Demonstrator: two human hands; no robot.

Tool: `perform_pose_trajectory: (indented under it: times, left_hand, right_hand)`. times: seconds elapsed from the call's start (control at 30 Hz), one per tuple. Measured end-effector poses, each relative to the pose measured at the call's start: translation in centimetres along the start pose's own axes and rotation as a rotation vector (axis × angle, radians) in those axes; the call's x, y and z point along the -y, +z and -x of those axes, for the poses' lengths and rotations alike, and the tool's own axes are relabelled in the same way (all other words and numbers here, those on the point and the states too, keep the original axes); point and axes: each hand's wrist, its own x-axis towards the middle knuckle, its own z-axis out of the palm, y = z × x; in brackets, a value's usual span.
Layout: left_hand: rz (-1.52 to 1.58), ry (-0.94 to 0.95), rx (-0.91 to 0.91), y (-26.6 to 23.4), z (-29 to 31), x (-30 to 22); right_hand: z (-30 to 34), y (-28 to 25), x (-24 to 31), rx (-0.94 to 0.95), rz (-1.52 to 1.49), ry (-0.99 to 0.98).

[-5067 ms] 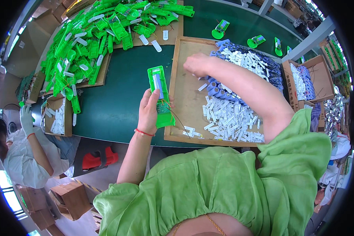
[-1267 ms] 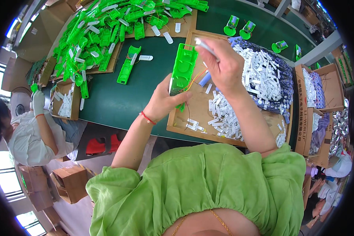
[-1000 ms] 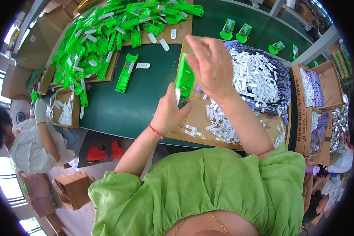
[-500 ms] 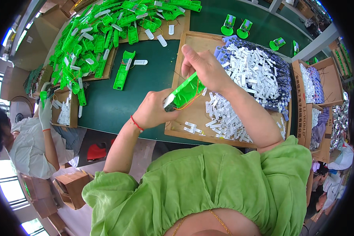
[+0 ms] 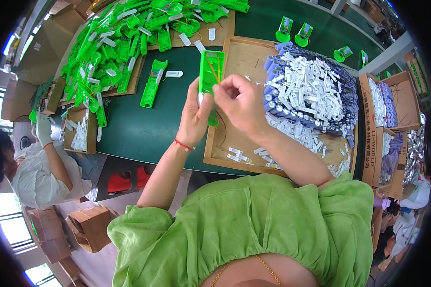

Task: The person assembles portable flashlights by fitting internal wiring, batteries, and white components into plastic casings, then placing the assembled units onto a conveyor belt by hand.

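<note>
A dark green surface (image 5: 134,136) stands in a room with brown cardboard boxes (image 5: 88,229). The left hand (image 5: 194,115) grips an elongated green plastic housing (image 5: 206,71); the right hand (image 5: 242,105), beside it, pinches its thin orange wire (image 5: 211,70). Nearby runs a shallow wooden tray's (image 5: 246,53) left edge, the surface stretching leftward.

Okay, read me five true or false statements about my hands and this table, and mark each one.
1. Your left hand holds a green plastic housing. True.
2. Your right hand rests on the white strips. False: your right hand is at the orange wire.
3. Blue cylinders sit in the wooden tray. True.
4. The heap of green parts is upper left. True.
5. The table is red. False: the table is dark green.
</note>
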Motion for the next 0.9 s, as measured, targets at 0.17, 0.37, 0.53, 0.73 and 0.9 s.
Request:
perform_pose_trajectory:
  times: [0.17,0.37,0.53,0.73,0.9]
  left_hand:
    - [0.203,-0.165,-0.065,-0.3,0.2,0.5]
    - [0.232,-0.276,-0.125,-2.2,0.3,0.0]
    - [0.239,-0.245,-0.123,-1.3,0.2,0.2]
    - [0.165,-0.202,-0.072,-0.9,0.6,-0.2]
    - [0.091,-0.175,-0.065,0.5,1.0,0.2]
  right_hand:
    - [2.4,1.4,-2.5,-0.043,0.437,-0.423]
    - [-1.2,-3.0,-4.5,0.284,1.033,-0.678]
    - [-2.1,-3.7,-7.7,0.466,1.249,-0.564]
    - [-2.8,-2.6,-0.1,0.101,-0.067,-0.059]
    - [-2.6,-0.6,-0.7,0.002,0.047,-0.214]
